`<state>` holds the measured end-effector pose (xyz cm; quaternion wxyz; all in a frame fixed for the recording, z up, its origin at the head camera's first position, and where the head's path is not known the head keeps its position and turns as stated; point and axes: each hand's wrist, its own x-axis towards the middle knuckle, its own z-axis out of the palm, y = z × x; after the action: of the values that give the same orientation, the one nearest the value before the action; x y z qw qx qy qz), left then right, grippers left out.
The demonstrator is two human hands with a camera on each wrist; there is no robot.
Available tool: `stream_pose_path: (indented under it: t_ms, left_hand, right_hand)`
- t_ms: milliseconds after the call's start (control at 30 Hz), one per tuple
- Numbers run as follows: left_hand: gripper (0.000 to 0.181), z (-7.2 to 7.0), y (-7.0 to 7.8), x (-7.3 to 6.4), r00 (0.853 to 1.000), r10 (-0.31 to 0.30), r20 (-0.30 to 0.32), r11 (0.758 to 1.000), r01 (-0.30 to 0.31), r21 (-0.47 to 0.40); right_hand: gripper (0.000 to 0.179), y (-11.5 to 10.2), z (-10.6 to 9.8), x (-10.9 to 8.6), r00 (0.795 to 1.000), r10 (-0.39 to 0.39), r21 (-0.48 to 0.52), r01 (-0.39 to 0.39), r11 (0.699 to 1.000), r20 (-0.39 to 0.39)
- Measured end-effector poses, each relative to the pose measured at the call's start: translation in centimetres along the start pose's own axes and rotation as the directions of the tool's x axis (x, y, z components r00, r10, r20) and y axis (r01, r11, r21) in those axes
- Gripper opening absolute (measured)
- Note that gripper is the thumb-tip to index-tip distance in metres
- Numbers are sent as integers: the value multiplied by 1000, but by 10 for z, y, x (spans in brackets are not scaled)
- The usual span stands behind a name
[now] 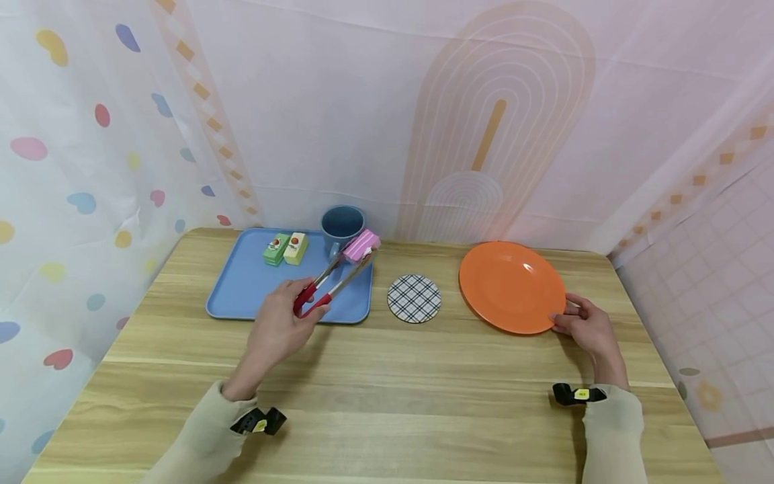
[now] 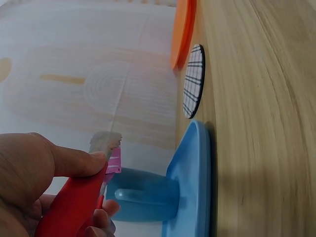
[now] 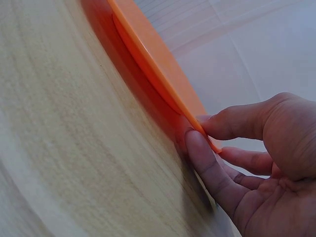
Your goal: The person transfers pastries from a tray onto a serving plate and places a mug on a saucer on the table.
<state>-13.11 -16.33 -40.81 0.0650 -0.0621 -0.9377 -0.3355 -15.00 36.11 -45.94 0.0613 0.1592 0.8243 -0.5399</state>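
My left hand (image 1: 279, 324) grips the red handles of metal tongs (image 1: 349, 277), thumb on one arm and fingers on the other. Between the tong tips is a pink, white-striped block (image 1: 362, 245), held up in front of a blue mug (image 1: 342, 226) at the right end of a blue tray (image 1: 238, 292). In the left wrist view the red handle (image 2: 74, 202) covers part of the pink block (image 2: 114, 160). At the right, my right hand (image 1: 588, 328) pinches the near-right rim of an orange plate (image 1: 510, 286), thumb and fingers on opposite faces of the rim (image 3: 163, 74).
On the tray's back left, a green block (image 1: 275, 249) and a pale yellow block (image 1: 295, 249) lie side by side. A round checked coaster (image 1: 414, 298) lies between tray and plate. A patterned cloth (image 1: 326, 121) hangs behind the wooden table (image 1: 417, 403).
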Motion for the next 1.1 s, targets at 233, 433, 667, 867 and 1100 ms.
stream_pose_path:
  t_ms: [233, 433, 667, 867, 1100]
  left_hand:
    - [55, 8, 3, 2, 1000, -2, 14, 1000, 2, 3]
    - [55, 15, 5, 3, 1000, 4, 17, 1000, -4, 14]
    - [55, 22, 7, 4, 999, 23, 22, 1000, -23, 1]
    - [55, 28, 9, 5, 999, 18, 46, 1000, -17, -1]
    - [54, 34, 11, 4, 998, 4, 64, 1000, -3, -12]
  right_hand:
    - [76, 0, 0, 0, 1000, 0, 3, 0, 1000, -1]
    - [76, 0, 0, 0, 1000, 6, 2, -6, 1000, 1]
    - [76, 0, -1, 1, 1000, -1, 1, 1, 1000, 5]
    - [76, 1, -1, 1, 1000, -1, 4, 1, 1000, 6]
    - [77, 1, -1, 1, 1000, -3, 11, 3, 1000, 6]
